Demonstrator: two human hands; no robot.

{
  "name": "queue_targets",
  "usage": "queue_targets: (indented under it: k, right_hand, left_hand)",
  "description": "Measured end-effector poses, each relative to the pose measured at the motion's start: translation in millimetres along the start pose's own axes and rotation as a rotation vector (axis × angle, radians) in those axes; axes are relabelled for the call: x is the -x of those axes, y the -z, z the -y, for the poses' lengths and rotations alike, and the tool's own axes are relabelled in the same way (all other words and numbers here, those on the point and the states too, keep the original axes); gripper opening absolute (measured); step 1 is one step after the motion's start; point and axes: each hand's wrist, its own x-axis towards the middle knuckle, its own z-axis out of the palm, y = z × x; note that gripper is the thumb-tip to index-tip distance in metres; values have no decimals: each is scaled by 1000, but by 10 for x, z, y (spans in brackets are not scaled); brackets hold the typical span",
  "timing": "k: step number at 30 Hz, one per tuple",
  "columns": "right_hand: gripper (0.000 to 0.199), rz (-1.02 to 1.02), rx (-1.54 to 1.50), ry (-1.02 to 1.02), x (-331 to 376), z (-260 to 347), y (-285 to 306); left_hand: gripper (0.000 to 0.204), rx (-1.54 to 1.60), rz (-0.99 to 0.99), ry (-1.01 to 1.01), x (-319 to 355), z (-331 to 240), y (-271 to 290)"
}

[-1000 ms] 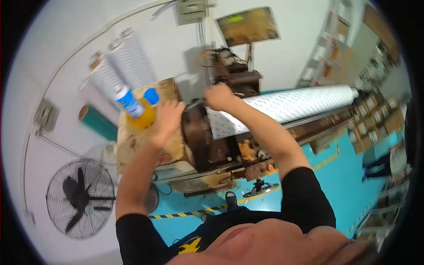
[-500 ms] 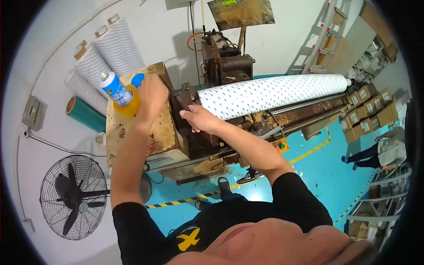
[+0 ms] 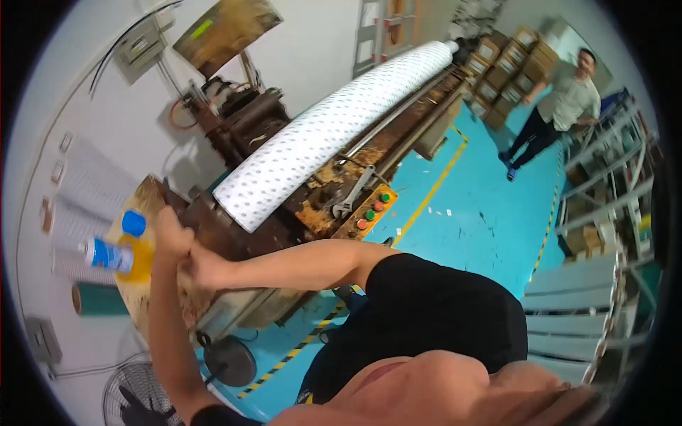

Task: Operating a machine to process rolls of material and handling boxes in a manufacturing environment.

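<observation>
1. Black top (image 3: 455,312), plain and loose, with a small yellow mark (image 3: 305,396) partly showing low on its front.
2. Right sleeve (image 3: 399,275): black, short, with a wide hem on the upper arm.
3. Left sleeve (image 3: 222,416): black, only a little visible.
4. Left hand (image 3: 172,236) and right hand (image 3: 210,268): bare.

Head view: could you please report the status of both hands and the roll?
Left hand and right hand close together, grip unclear. Patterned white roll along machine. Spray can left of hands.
</observation>
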Motion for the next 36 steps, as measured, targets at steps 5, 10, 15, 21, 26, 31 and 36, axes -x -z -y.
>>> queue_targets:
  k: [5,10,15,21,26,31,36]
  right_hand:
    - [30,1057,307,-117,-542,-293,529]
    - [35,866,605,124,-1128,-164,648]
    - [45,986,854,344,-1370,-276,511]
    - [34,958,1045,439,-1359,-499,371]
    - [25,919,1173,512,-1415,-539,245]
    - [21,891,1124,440,-1404,-607,362]
    - [22,910,1095,246,-1247,-549,505]
  left_hand:
    - [37,235,19,-197,-2,144,-13]
    - [40,198,23,-100,-13,-41,37]
    - [54,-33,-52,74,181,-540,99]
    - [78,-427,-124,426,287,-987,26]
    - [68,-492,-43,451,285,-729,-28]
    - [53,-540,-66,305,378,-354,44]
    - [36,-610,-53,90,351,-86,243]
